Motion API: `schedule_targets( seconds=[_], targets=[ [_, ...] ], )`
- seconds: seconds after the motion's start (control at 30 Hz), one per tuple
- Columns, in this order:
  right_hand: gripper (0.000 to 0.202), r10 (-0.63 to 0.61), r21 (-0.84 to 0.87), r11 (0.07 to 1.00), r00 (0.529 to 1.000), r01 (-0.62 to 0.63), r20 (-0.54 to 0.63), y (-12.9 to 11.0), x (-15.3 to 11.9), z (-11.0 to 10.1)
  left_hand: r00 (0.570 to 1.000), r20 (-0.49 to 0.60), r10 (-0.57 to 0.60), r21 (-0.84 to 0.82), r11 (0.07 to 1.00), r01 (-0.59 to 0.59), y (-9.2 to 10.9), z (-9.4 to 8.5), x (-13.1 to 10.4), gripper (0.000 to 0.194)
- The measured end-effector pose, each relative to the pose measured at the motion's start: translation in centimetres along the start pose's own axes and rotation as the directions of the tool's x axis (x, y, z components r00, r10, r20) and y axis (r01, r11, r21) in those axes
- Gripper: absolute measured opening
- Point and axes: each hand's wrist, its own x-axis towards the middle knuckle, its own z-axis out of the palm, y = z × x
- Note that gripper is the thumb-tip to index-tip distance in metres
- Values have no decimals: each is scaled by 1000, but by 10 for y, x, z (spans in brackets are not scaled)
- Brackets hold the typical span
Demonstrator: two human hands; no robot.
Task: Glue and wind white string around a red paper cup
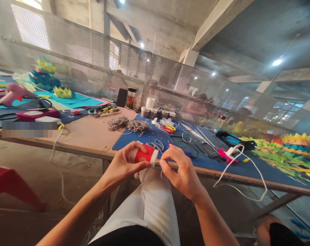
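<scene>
A small paper cup, red with white ends, lies sideways in my left hand, whose fingers and thumb wrap round it above my lap. My right hand is just to the right, its thumb and fingertips pinched on a thin cord that runs to the cup's white end. A loop of thin grey cord rests on the blue mat behind the cup. Bundles of grey cord lie farther back on the table, left of red and yellow scissors.
Several small cups and a lidded bottle stand along the back. On the left are a pink glue gun and a power strip. White cable hangs off the right front edge. A red stool stands lower left.
</scene>
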Motion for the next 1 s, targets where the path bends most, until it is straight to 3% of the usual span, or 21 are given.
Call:
schedule_targets(
  seconds=[0.33,0.53,1.0],
  targets=[
    [12,-5,-30,1000,1000,5,9,-1,1,-1,1000,-15,25,18,1000,-25,8,3,-4,29],
    [13,-5,-39,999,1000,6,22,-1,0,-1,1000,22,16,25,1000,-17,0,1,-1,39],
    [12,0,-36,999,1000,0,24,1,-3,0,1000,13,16,36,999,-17,-2,4,0,39]
  ],
)
